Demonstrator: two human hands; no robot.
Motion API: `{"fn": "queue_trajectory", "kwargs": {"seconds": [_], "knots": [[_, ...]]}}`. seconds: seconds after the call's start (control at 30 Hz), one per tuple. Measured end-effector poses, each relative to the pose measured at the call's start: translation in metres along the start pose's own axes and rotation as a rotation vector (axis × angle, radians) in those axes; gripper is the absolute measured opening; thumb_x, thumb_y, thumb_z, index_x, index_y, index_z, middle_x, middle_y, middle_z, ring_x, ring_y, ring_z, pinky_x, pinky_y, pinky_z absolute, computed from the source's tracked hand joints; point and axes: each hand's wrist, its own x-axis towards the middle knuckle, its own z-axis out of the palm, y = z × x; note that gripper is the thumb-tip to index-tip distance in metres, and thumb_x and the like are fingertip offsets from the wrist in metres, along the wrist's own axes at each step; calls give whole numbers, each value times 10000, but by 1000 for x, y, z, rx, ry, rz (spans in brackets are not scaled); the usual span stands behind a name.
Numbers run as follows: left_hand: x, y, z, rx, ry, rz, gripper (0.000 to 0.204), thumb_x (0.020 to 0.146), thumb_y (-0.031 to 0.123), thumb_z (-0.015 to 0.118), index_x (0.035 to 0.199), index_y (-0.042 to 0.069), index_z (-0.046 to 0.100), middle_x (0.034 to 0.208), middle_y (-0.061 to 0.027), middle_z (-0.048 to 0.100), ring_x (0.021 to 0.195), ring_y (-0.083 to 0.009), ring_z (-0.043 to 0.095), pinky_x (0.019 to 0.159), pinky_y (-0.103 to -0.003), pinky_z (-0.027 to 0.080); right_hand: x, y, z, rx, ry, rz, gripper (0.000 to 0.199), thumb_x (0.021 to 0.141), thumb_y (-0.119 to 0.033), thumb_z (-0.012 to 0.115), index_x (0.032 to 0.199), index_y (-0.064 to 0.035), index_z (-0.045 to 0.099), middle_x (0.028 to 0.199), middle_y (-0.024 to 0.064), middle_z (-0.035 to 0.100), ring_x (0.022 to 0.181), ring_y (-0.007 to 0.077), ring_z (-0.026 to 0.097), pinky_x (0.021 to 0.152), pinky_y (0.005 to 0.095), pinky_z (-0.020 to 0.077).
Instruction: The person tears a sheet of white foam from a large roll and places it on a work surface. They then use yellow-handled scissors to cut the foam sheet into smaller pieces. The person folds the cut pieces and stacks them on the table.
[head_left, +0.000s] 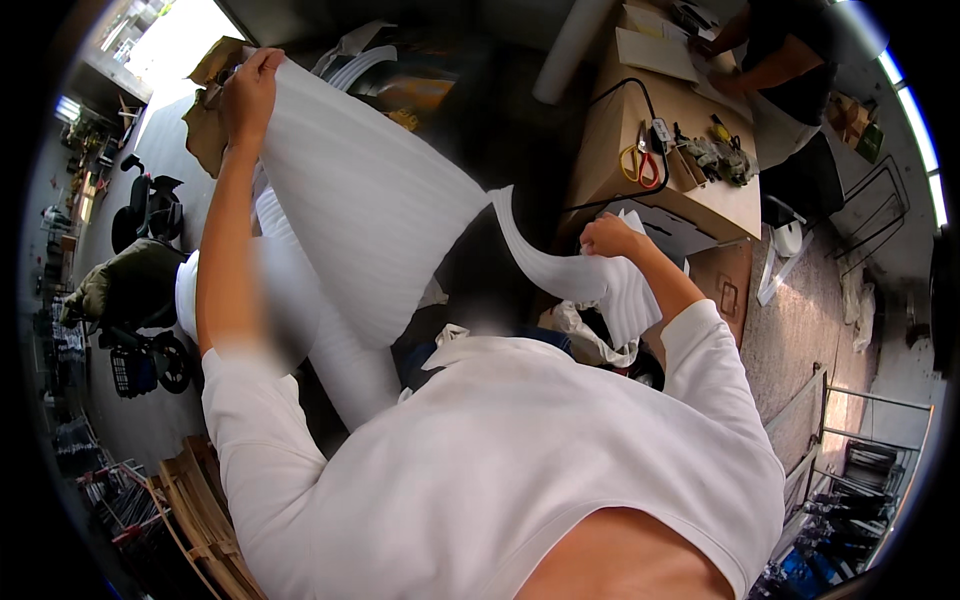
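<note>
A wide white foam sheet (370, 190) stretches between my raised arms. My left hand (250, 98) is closed on its upper left corner, high at the far left. My right hand (612, 237) grips a narrower strip of the same foam (545, 265), lower and to the right, beside the box's corner. A dark gap parts the strip from the broad piece, and the two still join at a point between my hands. The strip's loose end hangs down below my right hand. My right fingertips are partly hidden by the foam.
Right of me stands a big cardboard box (610, 150) with red-and-yellow scissors (640, 165) and gloves (722, 160) on top. A co-worker's arms (775, 70) reach over its far end. A white foam roll (345, 375) lies left; beyond it stands a mobility scooter (150, 215).
</note>
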Motion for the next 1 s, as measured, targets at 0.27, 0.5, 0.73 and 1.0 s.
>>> {"fn": "queue_trajectory", "kwargs": {"seconds": [0.27, 0.5, 0.73, 1.0], "knots": [[10, -143, -144, 466, 81, -187, 300, 841, 387, 460, 943, 155, 622, 848, -85, 629, 778, -276, 599, 646, -337, 457, -76, 60, 156, -33, -957, 356, 380, 646, -108, 641, 1016, -26, 602, 1062, 125, 575, 978, 249, 542, 812, 376, 409], [-20, 19, -31, -26, -117, 64, 173, 808, 259, 553, 853, 103, 612, 760, -88, 614, 683, -282, 586, 588, -305, 451, -10, -26, -57, 58, 274, 41, 78, 680, -119, 556, 725, -81, 607, 752, 100, 596, 743, 268, 559, 687, 371, 403], [-65, 152, 23, -409, -302, 152, 127, 779, 184, 571, 822, 73, 617, 787, -70, 622, 723, -261, 592, 642, -316, 455, 58, -149, -201, 575, 737, -433, 125, 728, -91, 597, 837, -34, 614, 1158, 147, 468, 961, 273, 498, 808, 337, 410], [-72, 88, 12, -561, -885, -203, 138, 775, 92, 559, 855, 3, 626, 778, -85, 621, 725, -158, 571, 736, -286, 434, 57, -123, -190, 951, 878, -268, 142, 725, 38, 588, 861, 9, 616, 839, 80, 573, 788, 214, 540, 694, 278, 452]]}}
